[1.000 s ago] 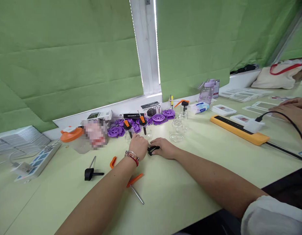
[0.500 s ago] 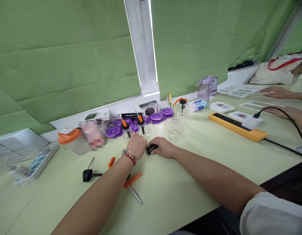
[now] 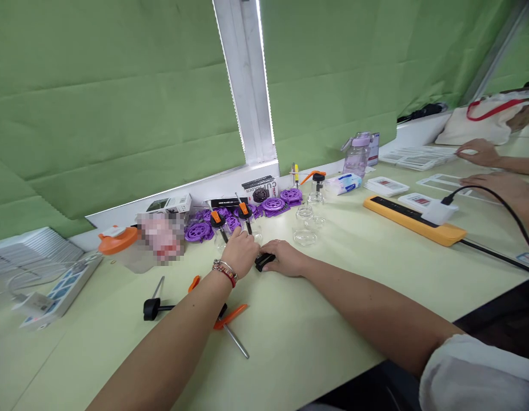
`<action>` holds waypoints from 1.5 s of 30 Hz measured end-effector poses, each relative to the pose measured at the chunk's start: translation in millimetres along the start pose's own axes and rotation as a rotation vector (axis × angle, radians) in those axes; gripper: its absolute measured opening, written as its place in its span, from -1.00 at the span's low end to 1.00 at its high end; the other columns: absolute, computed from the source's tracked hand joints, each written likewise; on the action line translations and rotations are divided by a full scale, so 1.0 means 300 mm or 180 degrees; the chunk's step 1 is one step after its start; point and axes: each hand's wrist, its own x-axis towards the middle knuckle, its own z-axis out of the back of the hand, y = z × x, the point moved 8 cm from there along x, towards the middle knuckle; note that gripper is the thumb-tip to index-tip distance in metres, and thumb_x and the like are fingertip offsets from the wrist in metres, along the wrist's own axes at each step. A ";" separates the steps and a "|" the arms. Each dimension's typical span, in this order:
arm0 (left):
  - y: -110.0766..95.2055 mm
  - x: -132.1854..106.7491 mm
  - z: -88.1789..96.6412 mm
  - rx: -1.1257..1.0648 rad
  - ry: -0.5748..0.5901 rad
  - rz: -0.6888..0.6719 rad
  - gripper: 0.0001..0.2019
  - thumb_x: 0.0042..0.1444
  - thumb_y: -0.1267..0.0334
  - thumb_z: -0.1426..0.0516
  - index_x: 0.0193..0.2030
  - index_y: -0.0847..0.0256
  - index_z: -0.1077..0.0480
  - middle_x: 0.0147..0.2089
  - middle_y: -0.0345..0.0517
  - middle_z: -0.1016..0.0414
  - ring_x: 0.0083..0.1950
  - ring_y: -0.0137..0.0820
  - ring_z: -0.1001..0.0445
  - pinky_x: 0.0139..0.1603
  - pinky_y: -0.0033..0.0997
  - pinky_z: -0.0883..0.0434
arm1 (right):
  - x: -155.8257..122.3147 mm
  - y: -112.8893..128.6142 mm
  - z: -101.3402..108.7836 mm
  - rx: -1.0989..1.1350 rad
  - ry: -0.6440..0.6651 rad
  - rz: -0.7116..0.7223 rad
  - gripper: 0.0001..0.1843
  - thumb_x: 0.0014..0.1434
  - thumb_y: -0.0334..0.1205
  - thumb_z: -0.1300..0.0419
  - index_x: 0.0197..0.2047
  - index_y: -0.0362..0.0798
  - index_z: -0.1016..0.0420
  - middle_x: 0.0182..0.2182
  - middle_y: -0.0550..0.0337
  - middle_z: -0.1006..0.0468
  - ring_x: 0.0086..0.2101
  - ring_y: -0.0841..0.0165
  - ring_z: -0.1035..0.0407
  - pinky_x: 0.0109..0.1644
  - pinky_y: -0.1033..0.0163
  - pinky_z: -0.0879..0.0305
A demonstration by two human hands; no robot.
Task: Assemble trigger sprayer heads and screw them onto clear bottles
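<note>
On the pale green tabletop [image 3: 320, 337], a small black plastic part [image 3: 263, 261] remains, as a second ago, pinched in the right hand [image 3: 287, 257] beside the left hand [image 3: 241, 252], whose hidden grip I cannot tell, so handling seems little advanced.

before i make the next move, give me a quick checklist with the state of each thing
1. Right hand holding the black part: ok
2. Left hand gripping the black part: cannot tell, its grasp is hidden
3. Clear glass vessel beyond the right hand, apart from it: ok
4. Orange piece joined to orange-handled rod: cannot tell, left forearm blocks the view
5. Other person's hands away from the work: ok
</note>
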 end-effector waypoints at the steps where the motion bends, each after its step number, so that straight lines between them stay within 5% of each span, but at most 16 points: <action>1: -0.001 0.000 0.001 -0.0009 -0.0017 -0.0011 -0.77 0.06 0.49 0.00 -0.49 0.26 -0.43 -0.45 -0.02 -0.43 -0.29 -0.25 -0.38 -0.08 -0.16 -0.14 | 0.000 0.002 0.000 -0.0012 0.0010 0.0003 -0.57 -0.05 -0.16 -0.30 -0.07 -0.06 -0.49 -0.15 0.06 -0.55 -0.08 0.17 -0.36 -0.01 0.14 -0.21; 8: 0.041 -0.005 -0.002 -0.0104 0.0080 0.0169 -0.77 0.04 0.50 0.01 -0.46 0.26 -0.45 -0.42 0.02 -0.46 -0.26 -0.27 -0.41 -0.06 -0.16 -0.16 | -0.002 0.001 0.002 0.0014 0.0013 -0.0018 -0.60 -0.06 -0.16 -0.31 -0.10 -0.06 -0.50 -0.15 0.06 -0.55 -0.07 0.16 -0.35 0.00 0.14 -0.21; 15: 0.157 -0.006 -0.087 -0.0518 0.0882 0.1008 -0.78 -0.01 0.46 0.01 -0.35 0.30 -0.47 -0.29 0.14 -0.51 -0.22 -0.20 -0.48 -0.24 -0.27 -0.33 | -0.002 -0.009 -0.002 0.0120 0.0020 -0.0054 -0.59 -0.08 -0.15 -0.32 -0.11 -0.04 -0.50 -0.15 0.08 -0.54 -0.07 0.17 -0.34 0.02 0.13 -0.19; 22: 0.117 0.036 -0.157 -0.0837 0.1237 0.1054 -0.80 -0.04 0.43 -0.06 -0.30 0.29 -0.47 -0.28 0.17 -0.52 -0.24 -0.18 -0.52 -0.30 -0.31 -0.39 | -0.012 -0.070 -0.003 0.0415 -0.0136 -0.0662 -0.29 -0.14 -0.09 -0.34 0.09 -0.14 -0.34 0.02 -0.08 -0.41 0.01 0.12 -0.29 0.05 0.09 -0.21; 31: 0.113 0.035 -0.178 -0.1266 0.1347 0.1053 -0.72 -0.04 0.38 -0.05 -0.19 0.17 -0.48 -0.23 0.06 -0.54 -0.23 -0.25 -0.50 -0.33 -0.40 -0.37 | -0.009 -0.031 0.000 0.0215 -0.0044 -0.0298 -0.52 -0.09 -0.10 -0.32 -0.07 -0.05 -0.46 -0.12 0.04 -0.50 -0.08 0.14 -0.33 -0.03 0.11 -0.23; 34: 0.178 -0.040 -0.105 -0.1278 0.1196 0.1197 -0.67 0.04 0.37 0.03 -0.10 0.17 -0.44 -0.16 0.07 -0.52 -0.15 -0.26 -0.47 -0.26 -0.39 -0.34 | -0.010 -0.039 -0.004 0.0190 -0.0042 -0.0326 -0.49 -0.08 -0.09 -0.31 -0.04 -0.06 -0.45 -0.06 0.00 -0.48 -0.03 0.13 -0.30 0.02 0.10 -0.21; 39: 0.255 -0.316 0.021 -0.1086 0.1151 0.1823 -0.63 0.16 0.10 0.14 -0.36 0.19 -0.41 -0.36 0.02 -0.49 -0.35 -0.25 -0.45 -0.39 -0.36 -0.29 | -0.013 -0.047 -0.011 0.0221 -0.0026 -0.0311 -0.51 -0.05 -0.09 -0.29 -0.04 -0.06 -0.44 -0.06 0.01 -0.47 -0.01 0.12 -0.28 0.05 0.06 -0.19; 42: 0.200 -0.470 0.006 -0.1075 0.1484 0.2234 -0.56 0.15 -0.05 0.16 -0.42 0.21 -0.37 -0.38 0.05 -0.47 -0.40 -0.23 -0.44 -0.49 -0.37 -0.25 | -0.014 -0.043 -0.008 0.0225 -0.0081 -0.0287 -0.54 -0.03 -0.09 -0.27 -0.04 -0.06 -0.44 -0.05 0.00 -0.46 -0.02 0.13 -0.28 0.06 0.04 -0.18; 45: 0.100 -0.521 -0.034 -0.1351 0.1541 0.2279 -0.54 0.11 -0.14 0.13 -0.39 0.21 -0.34 -0.43 0.02 -0.45 -0.45 -0.23 -0.44 -0.54 -0.39 -0.22 | -0.019 -0.018 0.009 0.0172 -0.0284 -0.0170 -0.56 0.00 -0.12 -0.25 -0.04 -0.08 -0.43 -0.01 -0.02 -0.42 0.02 0.12 -0.24 0.10 0.00 -0.15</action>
